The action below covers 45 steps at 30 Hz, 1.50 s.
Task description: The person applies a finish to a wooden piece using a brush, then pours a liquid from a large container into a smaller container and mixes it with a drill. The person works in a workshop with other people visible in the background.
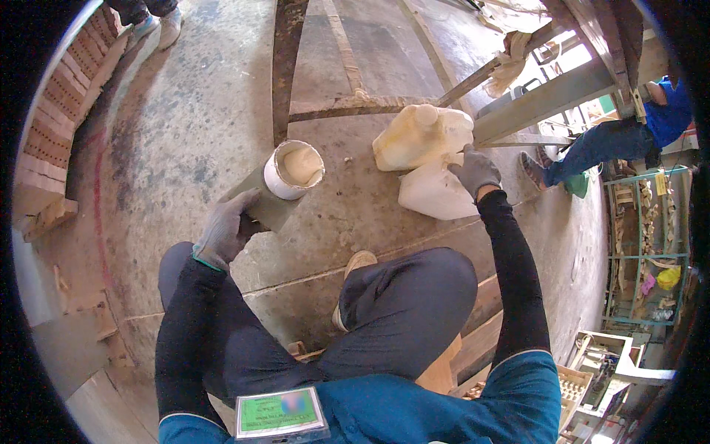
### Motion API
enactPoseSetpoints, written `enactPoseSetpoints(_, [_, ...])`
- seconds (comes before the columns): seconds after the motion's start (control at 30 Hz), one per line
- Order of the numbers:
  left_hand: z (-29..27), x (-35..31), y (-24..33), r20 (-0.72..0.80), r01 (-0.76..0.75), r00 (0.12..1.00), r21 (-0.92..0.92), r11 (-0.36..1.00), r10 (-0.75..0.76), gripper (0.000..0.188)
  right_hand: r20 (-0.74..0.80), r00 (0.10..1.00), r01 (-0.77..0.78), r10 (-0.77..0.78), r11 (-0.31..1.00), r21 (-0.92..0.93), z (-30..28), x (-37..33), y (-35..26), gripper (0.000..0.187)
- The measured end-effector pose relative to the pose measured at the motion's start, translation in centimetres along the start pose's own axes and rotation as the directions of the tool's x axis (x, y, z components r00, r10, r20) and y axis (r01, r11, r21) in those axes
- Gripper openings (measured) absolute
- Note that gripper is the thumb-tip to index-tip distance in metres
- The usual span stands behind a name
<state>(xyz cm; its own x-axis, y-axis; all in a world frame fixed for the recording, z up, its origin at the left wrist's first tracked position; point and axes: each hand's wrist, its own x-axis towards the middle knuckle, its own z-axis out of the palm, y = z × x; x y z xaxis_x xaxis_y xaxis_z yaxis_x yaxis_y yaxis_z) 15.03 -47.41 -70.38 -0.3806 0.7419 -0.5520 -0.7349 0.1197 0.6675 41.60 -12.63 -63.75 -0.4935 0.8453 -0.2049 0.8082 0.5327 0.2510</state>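
Observation:
My left hand [228, 228], in a grey glove, is closed around the grey-green lower part of a container with a white round rim [275, 180]. Its mouth tips up and shows a cream-coloured content. To the right, my gloved right hand [476, 172] is closed at the upper end of a white plastic jug [438, 194], its fingers partly hidden by the jug's edge. Touching that jug on its far side is a second, yellow-stained plastic jug [414, 142] with a round cap. Both jugs are on the concrete floor.
A wooden frame [333, 111] with upright bars stands just beyond the container and jugs. Stacked wooden pieces [55, 137] line the left side. A person in blue [629, 137] is at the right, near a shelf rack [643, 251]. Another person's shoes [168, 29] show far left.

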Motion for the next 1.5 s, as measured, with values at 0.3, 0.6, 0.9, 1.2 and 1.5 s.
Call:
enactPoseSetpoints(0.3, [0.9,0.7,-0.6,-0.012,0.019,1.0,-0.031,0.999,-0.019,0.029,-0.266,0.962,0.14,-0.067,0.954,0.267,3.6,0.5,3.6,0.048])
enactPoseSetpoints(0.6, [1.8,-0.3,0.0,-0.091,-0.061,0.994,0.006,0.998,0.061,0.027,-0.514,0.765,0.391,0.388,0.355,0.849,15.9,-8.1,2.5,0.034])
enactPoseSetpoints(0.9, [1.6,1.2,-1.0,-0.044,-0.046,0.998,0.018,0.999,0.047,0.03,-0.022,0.999,-0.01,0.044,0.625,0.781,26.3,-12.1,-2.4,0.032])
enactPoseSetpoints(1.2, [0.5,-0.5,-0.1,-0.025,-0.04,0.999,-0.008,0.999,0.04,0.027,0.303,0.857,0.2,0.417,-0.811,0.549,11.7,-5.1,6.7,0.043])
enactPoseSetpoints(1.5, [0.8,-0.9,0.5,-0.015,-0.066,0.998,-0.067,0.996,0.065,0.023,0.225,0.966,-0.076,0.123,-0.7,0.71,8.7,-1.1,6.0,0.049])
